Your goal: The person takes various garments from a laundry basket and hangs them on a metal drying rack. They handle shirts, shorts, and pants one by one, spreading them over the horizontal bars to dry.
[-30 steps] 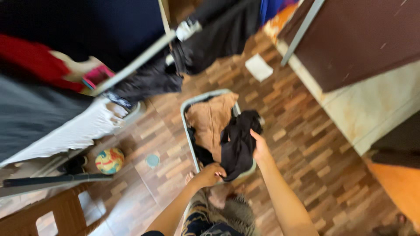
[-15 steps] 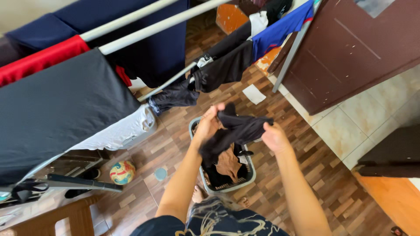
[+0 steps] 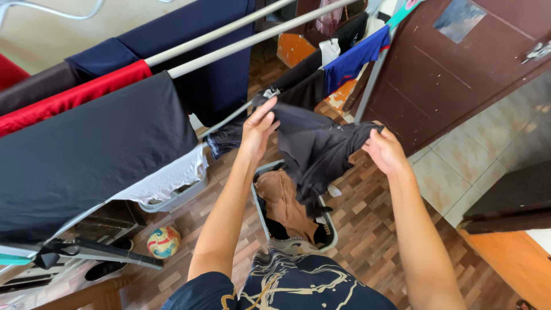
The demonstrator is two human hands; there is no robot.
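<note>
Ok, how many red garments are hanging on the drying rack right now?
2. One red garment lies draped over the rack's rails, between a navy piece and a black one. A second red piece shows at the left edge, cut off. More may hang out of view.

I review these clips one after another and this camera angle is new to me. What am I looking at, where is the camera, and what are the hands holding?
The camera sits on a person's head and looks down, so both bare arms reach in from below. The left hand and right hand each grip an edge of a black garment, spread between them. Under it, on the wood-pattern floor, stands a grey laundry basket with a tan cloth inside. A drying rack hung with dark and red clothes fills the left. A small ball lies beneath.
</note>
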